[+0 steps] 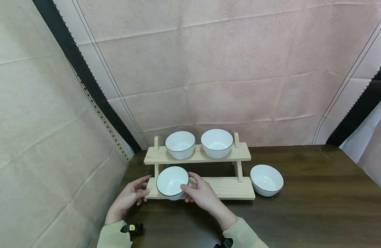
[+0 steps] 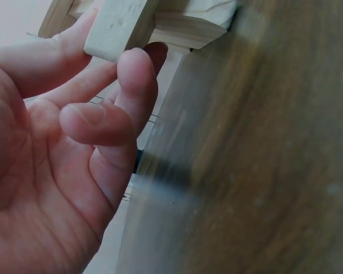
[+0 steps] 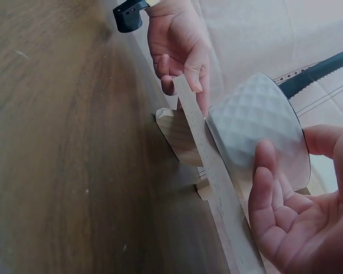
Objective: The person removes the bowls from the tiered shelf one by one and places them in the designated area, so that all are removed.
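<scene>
On the surface, your wooden stand carries the first bowl at eleven o'clock and the second bowl at one, and the third bowl sits just beside it, past three o'clock. At eight o'clock, at the lower shelf, your right hand pinches the fourth bowl by its rim and wall, probably to control it, while your left hand, half curled, grips the shelf's end, probably for steadying the stand. No brand or writing is readable.
</scene>
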Demonstrator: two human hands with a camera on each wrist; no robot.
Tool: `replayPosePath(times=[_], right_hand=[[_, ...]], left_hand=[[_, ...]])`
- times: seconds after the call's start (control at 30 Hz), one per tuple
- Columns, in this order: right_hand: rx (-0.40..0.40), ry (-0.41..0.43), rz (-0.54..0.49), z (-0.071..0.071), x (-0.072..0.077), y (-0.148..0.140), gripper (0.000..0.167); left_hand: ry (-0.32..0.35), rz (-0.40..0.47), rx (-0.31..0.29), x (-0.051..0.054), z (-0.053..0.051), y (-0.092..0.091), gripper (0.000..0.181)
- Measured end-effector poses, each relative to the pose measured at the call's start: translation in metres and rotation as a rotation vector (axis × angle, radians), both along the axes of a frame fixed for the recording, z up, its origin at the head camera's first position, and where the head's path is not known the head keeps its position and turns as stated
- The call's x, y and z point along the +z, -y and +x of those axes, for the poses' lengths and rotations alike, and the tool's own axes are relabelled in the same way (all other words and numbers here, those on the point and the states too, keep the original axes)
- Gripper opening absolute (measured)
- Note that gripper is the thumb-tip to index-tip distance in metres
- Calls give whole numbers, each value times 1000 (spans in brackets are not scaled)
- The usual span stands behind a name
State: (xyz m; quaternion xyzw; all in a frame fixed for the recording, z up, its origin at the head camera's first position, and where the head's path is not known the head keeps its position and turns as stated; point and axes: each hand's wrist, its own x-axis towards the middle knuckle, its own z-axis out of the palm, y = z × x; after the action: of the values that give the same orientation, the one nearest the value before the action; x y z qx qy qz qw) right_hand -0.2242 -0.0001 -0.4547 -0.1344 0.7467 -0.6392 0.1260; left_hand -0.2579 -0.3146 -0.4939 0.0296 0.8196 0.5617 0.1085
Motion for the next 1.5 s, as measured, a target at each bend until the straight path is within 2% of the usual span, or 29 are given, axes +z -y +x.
replayPosePath(times=[0.43, 0.5, 0.6, 0.77, 0.93, 1.17, 1.5], right_hand=[[-18, 19, -28, 1, 1, 1, 65], [-20, 28, -25, 4, 7, 1, 63], [-25, 41, -30, 5, 9, 0, 60], [-29, 41, -38, 0, 1, 0, 61], [-30, 48, -41, 0, 2, 0, 60], [-28, 54, -44, 1, 5, -3, 58], [-34, 56, -53, -2, 3, -6, 54]], left_hand=[[1, -9, 0, -1, 0, 0, 63], [-1, -10, -3, -1, -1, 1, 63], [-2, -16, -3, -1, -1, 1, 63], [0, -20, -6, 0, 0, 1, 62], [-10, -29, -24, 1, 1, 0, 64], [1, -38, -5, 1, 1, 0, 62], [-11, -38, -18, 0, 0, 0, 62]])
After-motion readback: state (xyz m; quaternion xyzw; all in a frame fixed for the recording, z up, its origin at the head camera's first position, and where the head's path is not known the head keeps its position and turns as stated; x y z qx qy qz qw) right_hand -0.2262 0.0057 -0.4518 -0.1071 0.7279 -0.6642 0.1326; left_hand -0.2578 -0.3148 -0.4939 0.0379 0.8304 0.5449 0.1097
